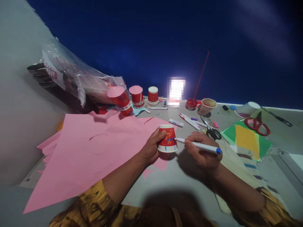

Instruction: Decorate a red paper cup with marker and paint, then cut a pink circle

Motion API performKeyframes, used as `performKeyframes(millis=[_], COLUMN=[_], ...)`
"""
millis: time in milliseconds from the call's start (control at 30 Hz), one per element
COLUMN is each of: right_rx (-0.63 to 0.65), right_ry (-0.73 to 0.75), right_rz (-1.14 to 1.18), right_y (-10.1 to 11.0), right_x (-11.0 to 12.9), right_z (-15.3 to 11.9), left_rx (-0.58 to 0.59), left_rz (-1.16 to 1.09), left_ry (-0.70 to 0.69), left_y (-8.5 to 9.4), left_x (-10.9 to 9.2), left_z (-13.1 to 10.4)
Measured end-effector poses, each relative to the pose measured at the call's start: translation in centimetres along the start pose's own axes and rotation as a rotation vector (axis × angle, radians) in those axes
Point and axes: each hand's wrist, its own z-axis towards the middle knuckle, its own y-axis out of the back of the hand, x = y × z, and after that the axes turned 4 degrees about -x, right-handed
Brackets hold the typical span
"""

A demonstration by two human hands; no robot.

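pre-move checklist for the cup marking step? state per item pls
1. Left hand holds the red paper cup, upside down: ok.
2. Right hand has a grip on the blue marker: ok.
3. Marker tip touches the cup side: ok.
4. Marker cap off: cannot tell.
5. Pink paper lies under the cup: ok.
6. Black scissors lie apart from the right hand: ok.

Tabletop: paper sheets at left; inverted cup at centre, left hand on its left, right hand with marker on its right. Behind: three inverted cups, loose markers, small scissors. Far right: large scissors on a folded sheet. Plastic bag at rear left.
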Motion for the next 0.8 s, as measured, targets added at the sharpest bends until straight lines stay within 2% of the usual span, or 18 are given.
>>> performKeyframes(millis=[233,400,500,667,800], right_rx=[0.005,-0.06,-0.082,-0.037,-0.072], right_ry=[-0.022,-0.124,-0.136,-0.069,-0.05], right_rz=[0.03,0.05,0.044,0.001,-0.035], right_y=[0.1,0.3,0.2,0.0,0.0], right_x=[-0.3,-1.1,-1.3,-1.2,-1.2], right_z=[-0.8,-1.4,-1.5,-1.5,-1.5], left_rx=[-0.033,-0.022,-0.034,-0.07,-0.077], left_rz=[-0.039,-0.099,-0.118,-0.127,-0.106], left_ry=[0.17,0.229,0.226,0.178,0.182], left_y=[-0.1,0.0,0.0,-0.1,0.0], left_x=[-0.3,-0.5,-0.5,-0.1,0.3], left_z=[0.2,0.3,0.3,0.3,0.4])
